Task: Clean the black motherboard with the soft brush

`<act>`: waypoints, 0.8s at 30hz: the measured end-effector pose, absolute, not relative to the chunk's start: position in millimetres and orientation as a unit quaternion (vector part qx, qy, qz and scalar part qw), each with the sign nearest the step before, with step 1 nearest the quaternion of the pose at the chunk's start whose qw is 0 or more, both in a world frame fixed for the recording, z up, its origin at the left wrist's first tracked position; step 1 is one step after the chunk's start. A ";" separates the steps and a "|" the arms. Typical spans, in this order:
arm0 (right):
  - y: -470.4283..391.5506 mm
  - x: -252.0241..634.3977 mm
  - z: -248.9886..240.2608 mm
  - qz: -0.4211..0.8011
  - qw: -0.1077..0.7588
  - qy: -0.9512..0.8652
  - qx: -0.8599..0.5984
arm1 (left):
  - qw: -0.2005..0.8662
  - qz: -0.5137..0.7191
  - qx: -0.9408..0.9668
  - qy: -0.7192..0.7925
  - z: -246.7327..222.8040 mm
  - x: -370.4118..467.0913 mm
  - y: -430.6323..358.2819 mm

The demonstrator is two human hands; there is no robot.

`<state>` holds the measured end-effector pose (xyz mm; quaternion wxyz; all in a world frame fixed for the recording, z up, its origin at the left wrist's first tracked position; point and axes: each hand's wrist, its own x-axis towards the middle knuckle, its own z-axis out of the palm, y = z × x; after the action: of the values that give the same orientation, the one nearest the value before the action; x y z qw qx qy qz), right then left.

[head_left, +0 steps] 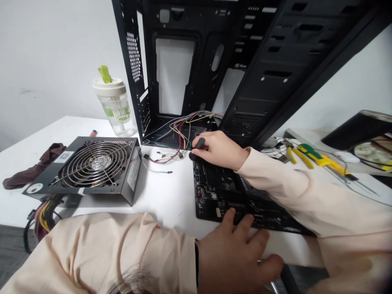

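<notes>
Before the case (pixel 260 94), the board (pixel 211 196) is lying flat; the left hand (pixel 239 253) is resting spread on its near edge, likely steadying it; the right hand (pixel 217 149) is pinching a dark tool (pixel 200 143) at one far corner.

Pretty plain room tbh. Whitish wall (pixel 61 45) fills the upper left of the frame, with a faint grey scuff (pixel 27 90) on it, and more pale wall shows at upper right. White table (pixel 165 192) across the middle, a strip of dark grey floor (pixel 9 249) at lower left. Light's soft and kinda even.
</notes>
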<state>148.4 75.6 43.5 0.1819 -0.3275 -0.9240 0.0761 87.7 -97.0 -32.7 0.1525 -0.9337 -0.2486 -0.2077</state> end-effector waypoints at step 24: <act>73.6 145.8 42.7 0.118 0.194 -0.925 -0.304 | 0.165 -0.213 -0.927 -0.260 -39.0 90.0 -97.7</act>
<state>145.8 73.6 42.7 0.1942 -0.3036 -0.9254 0.1176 90.0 -97.7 -39.0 0.1651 -0.9271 -0.2604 -0.2132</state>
